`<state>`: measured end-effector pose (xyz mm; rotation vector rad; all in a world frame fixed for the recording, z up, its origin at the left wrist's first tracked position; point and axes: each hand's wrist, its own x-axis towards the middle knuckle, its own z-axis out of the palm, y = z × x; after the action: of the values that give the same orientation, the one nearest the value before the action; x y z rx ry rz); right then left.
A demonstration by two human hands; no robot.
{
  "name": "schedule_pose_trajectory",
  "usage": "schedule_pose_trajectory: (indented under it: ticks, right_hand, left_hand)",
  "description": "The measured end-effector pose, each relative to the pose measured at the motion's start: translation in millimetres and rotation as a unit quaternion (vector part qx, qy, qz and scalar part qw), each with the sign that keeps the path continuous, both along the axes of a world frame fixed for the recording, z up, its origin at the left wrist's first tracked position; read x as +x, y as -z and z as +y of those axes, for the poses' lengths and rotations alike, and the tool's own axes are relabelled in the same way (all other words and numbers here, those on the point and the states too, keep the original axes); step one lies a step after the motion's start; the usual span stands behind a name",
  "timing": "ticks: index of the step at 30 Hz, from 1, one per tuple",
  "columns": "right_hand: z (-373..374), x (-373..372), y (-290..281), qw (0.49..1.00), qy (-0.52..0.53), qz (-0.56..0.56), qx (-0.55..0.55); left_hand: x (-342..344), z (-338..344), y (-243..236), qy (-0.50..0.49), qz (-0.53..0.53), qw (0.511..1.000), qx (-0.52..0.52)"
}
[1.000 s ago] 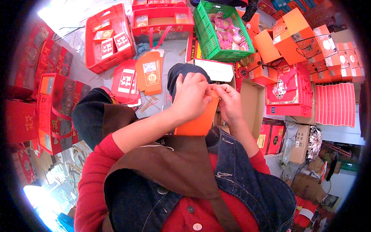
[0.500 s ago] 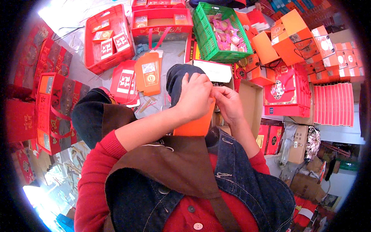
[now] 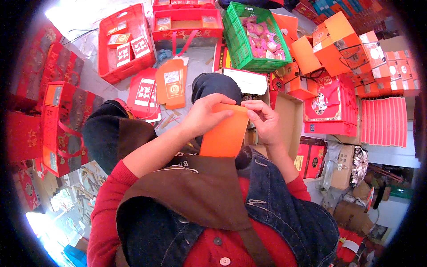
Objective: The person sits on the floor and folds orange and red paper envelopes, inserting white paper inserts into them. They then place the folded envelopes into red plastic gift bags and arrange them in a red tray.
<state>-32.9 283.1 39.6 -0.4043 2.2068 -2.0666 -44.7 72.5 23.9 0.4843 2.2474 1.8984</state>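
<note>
1. Orange cardboard carton [image 3: 224,135] is held above the lap of the seated person; beyond the knees spreads a pale grey floor [image 3: 202,62].
2. Room, left to right: red gift boxes [image 3: 66,129] with ribbon handles stand along the left side, light scraps [image 3: 86,180] are scattered near a bright glare, and on the right come stacked orange boxes [image 3: 333,46], a red gift box with a round pale emblem [image 3: 327,107] and a row of red panels [image 3: 383,120].
3. Left hand [image 3: 207,113]: its grip pinches the carton's upper left part, thumb across the near face.
4. The carton slants between both hands, its lower end against the brown apron [image 3: 204,191].
5. Right hand [image 3: 264,122]: its grip pinches the upper right corner between thumb and fingers.
6. Red plastic crate [image 3: 133,72], far left: small boxes [image 3: 129,51] in red, orange and white lie inside.
7. Open red gift box [image 3: 200,38] just beside it: one small box [image 3: 163,23] at the left end, another [image 3: 208,21] at the right.
8. Green plastic crate [image 3: 262,65]: a heap of pink-wrapped packets [image 3: 264,38].
9. Open brown cardboard box [image 3: 289,118], near the right hand: its contents are mostly hidden.
</note>
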Motion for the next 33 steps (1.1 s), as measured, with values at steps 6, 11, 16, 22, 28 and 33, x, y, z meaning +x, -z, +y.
schedule_pose_trajectory:
  ticks: [6,11,16,22,28,33]
  right_hand:
    - [5,-1,7,0.997,-0.048,-0.009,-0.062]
    - [4,-2,6,0.996,-0.063,-0.012,-0.064]
    - [-1,3,9,0.997,-0.036,-0.026,-0.057]
    - [-2,10,14,0.996,-0.021,-0.037,-0.075]
    - [-12,23,-1,0.996,0.002,0.038,-0.079]
    - [-22,25,-12,0.998,-0.01,0.05,-0.03]
  left_hand:
    - [10,-1,8,-0.045,-0.055,0.997,0.036]
    - [11,0,20,-0.04,-0.096,0.986,0.13]
    - [17,2,22,-0.048,-0.131,0.974,0.178]
    - [21,3,24,-0.036,-0.12,0.978,0.165]
    - [37,7,14,-0.101,-0.137,0.955,0.244]
    - [42,3,-2,-0.03,-0.122,0.959,0.253]
